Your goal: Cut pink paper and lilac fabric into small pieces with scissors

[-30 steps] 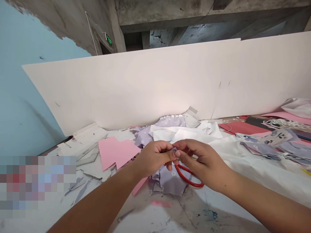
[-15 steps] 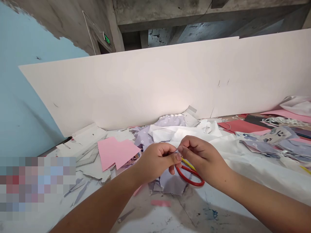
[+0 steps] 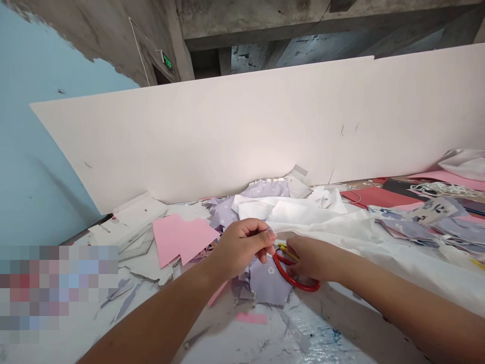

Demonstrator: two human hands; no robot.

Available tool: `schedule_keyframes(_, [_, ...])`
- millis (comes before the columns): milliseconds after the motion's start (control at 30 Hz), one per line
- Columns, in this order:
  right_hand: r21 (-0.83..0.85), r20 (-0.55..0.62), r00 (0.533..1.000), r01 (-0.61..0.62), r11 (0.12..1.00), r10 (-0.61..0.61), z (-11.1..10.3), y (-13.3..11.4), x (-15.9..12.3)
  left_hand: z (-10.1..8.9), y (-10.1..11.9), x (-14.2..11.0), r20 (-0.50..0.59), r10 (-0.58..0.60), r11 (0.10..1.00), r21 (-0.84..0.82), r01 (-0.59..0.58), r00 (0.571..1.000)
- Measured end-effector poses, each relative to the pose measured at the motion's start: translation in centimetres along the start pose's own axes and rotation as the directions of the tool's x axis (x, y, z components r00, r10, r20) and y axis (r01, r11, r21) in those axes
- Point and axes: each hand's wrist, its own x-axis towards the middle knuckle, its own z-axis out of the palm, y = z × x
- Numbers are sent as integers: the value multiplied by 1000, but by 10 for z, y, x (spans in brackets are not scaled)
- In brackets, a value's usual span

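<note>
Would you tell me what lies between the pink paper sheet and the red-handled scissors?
In the head view, the left hand and a lilac floral fabric piece lie there.

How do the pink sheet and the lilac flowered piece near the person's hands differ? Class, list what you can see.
The pink sheet is plain, while the lilac piece bears small white flowers. The pink sheet lies beside the left hand; the lilac piece lies beneath that hand and the red scissor handle. The pink sheet has straight edges; the lilac piece's outline is more ragged. Both lie on the same littered worktop.
</note>
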Motion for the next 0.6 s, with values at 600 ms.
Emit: schedule_keyframes(600, [177, -117, 993, -7, 984, 28, 8, 12, 11, -8, 0, 3, -135, 129, 989, -47, -137, 982])
